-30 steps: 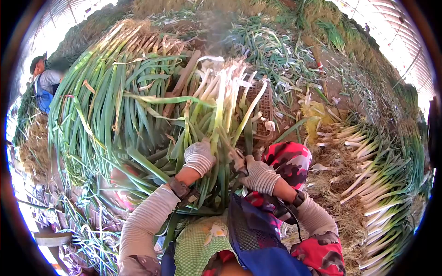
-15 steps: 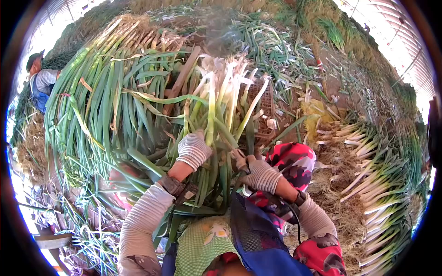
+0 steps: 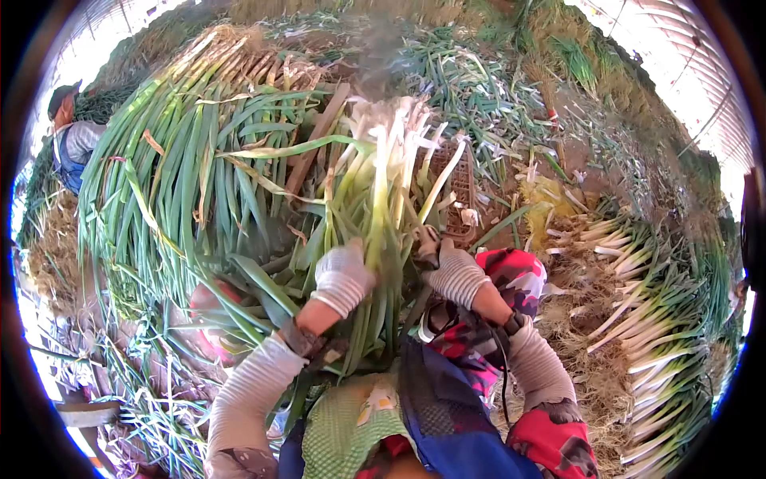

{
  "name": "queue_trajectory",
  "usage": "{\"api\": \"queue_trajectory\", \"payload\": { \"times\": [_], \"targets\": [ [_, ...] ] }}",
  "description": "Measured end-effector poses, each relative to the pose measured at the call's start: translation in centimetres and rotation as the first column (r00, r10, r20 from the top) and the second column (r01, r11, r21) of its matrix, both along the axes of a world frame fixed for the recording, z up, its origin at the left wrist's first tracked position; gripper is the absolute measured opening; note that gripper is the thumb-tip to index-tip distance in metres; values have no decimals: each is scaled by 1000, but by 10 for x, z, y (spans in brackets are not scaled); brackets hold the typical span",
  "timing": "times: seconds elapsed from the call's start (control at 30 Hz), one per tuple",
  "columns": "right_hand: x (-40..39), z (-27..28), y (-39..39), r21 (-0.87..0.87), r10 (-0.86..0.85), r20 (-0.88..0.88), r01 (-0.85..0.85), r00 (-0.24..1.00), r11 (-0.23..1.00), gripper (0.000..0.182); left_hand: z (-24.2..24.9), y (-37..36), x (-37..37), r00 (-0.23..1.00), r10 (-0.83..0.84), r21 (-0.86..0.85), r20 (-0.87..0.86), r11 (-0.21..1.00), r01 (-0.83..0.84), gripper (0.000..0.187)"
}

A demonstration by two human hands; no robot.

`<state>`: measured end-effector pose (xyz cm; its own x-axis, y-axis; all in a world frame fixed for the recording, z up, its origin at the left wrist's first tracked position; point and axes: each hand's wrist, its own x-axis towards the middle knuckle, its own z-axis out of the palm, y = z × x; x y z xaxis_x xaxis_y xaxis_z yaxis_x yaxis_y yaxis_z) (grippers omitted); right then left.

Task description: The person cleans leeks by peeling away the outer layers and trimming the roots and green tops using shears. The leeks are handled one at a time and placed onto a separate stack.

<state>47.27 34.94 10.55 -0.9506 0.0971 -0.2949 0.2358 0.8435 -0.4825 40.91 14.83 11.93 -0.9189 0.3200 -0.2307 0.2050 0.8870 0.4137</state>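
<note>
My left hand (image 3: pixel 343 281), in a pale striped glove, is closed round the green part of a leek (image 3: pixel 381 184) at the front of a bunch. The white ends of that bunch point away from me. On its right side, my gloved right hand (image 3: pixel 458 275) grips a dark hand tool (image 3: pixel 428 246), its head close to the leek leaves. A black cord hangs by that wrist. The tool looks like electric pruning shears, but blur and the fingers hide its blades. Long leaves hang down between both hands toward my lap.
A large heap of leeks (image 3: pixel 183 160) lies to the left, with a wooden bar (image 3: pixel 317 140) beside it. Behind the bunch sits a brown plastic crate (image 3: pixel 461 191). Trimmed leeks (image 3: pixel 650 343) form a row at right. Another person (image 3: pixel 73 144) is at far left.
The leek in my left hand has shifted slightly right and up. My right hand and the tool have moved up, nearer the leaves.
</note>
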Motion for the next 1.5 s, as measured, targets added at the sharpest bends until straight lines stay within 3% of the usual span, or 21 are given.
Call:
{"api": "queue_trajectory", "payload": {
  "times": [0.1, 0.23, 0.27, 0.33, 0.43, 0.5, 0.57, 0.63, 0.7, 0.8, 0.83, 0.87, 0.93, 1.03, 1.13, 1.23, 1.27, 1.33, 1.4, 1.43, 1.5],
  "targets": [
    [-4, 28, -14, 12, 27, 75, -28, 997, 1000, 47, -5, -1, 20, 1000, -23, -6, 15, 1000, 23, 45],
    [-52, 26, -12, -81, -50, -16, 49, 999, 996, 36, -4, -1, 27, 997, -57, -50, 47, 997, 59, 51],
    [-85, -25, 8, 119, 4, 63, -12, 998, 993, 49, -3, -1, 24, 997, -56, -51, 49, 997, 58, 52],
    [-109, -12, 11, 129, 23, 90, -35, 996, 991, 44, -2, -3, 19, 994, -72, -64, 85, 995, 78, 54],
    [-135, 1, 5, 101, 79, -8, -77, 997, 992, 46, 0, -6, 13, 987, -101, -90, 123, 990, 113, 59],
    [-148, 25, 11, 78, 74, 38, -77, 997, 994, 47, 7, -8, 11, 981, -108, -65, 160, 991, 119, 62],
    [-173, 2, 21, -9, -31, 132, 32, 991, 999, 51, 14, -9, 4, 964, -132, -57, 232, 987, 149, 69],
    [-190, -39, 34, -120, 100, -148, -118, 984, 986, 51, 14, -14, -7, 943, -186, -18, 277, 980, 199, 74],
    [-176, -11, 34, 22, -51, -57, 52, 997, 998, 57, 14, -23, -18, 918, -309, -31, 249, 945, 326, 76],
    [-148, 13, 25, -229, 66, 225, -14, 972, 973, 67, 27, -36, -60, 837, -468, -116, 282, 850, 514, 69],
    [-142, -18, 22, -120, 138, 181, -117, 974, 986, 73, 35, -39, -75, 908, -291, 12, 303, 954, 301, 66],
    [-129, -27, 17, -153, 158, 156, -134, 975, 979, 72, 42, -41, -89, 934, -105, 129, 341, 990, 64, 64],
    [-107, 2, 18, -220, 38, 18, -34, 999, 975, 72, 25, -41, -120, 997, 45, -92, 64, 995, -39, 63],
    [-95, 1, 18, -172, 54, 119, -33, 991, 984, 69, -77, -45, -150, 993, 110, -201, -40, 973, -116, 61],
    [-66, -5, -1, -136, 295, 29, -288, 955, 948, 60, -35, -29, -133, 970, 216, -63, 114, 976, -210, 61],
    [-59, 9, 5, -159, 34, 6, -32, 999, 987, 59, -15, -30, -109, 969, 226, 124, -98, 969, -214, 59],
    [-53, 17, 4, -204, 117, -5, -116, 993, 972, 59, -6, -29, -102, 955, 237, 193, -181, 960, -202, 58],
    [-29, 32, 0, -292, 270, -22, -264, 963, 919, 60, 5, -21, -89, 964, 203, 516, -169, 852, -89, 56],
    [-18, 33, 2, -228, 145, -87, -161, 986, 960, 60, -5, -9, -86, 986, 141, 789, -83, 613, -22, 55],
    [-17, 32, 8, -182, 33, -117, -54, 993, 982, 59, -11, 1, -89, 978, 123, 693, -166, 720, 27, 61],
    [-9, 42, 13, -134, -128, -99, 114, 987, 984, 58, -32, 24, -86, 976, 199, 584, -89, 804, -111, 61]
  ]
}}
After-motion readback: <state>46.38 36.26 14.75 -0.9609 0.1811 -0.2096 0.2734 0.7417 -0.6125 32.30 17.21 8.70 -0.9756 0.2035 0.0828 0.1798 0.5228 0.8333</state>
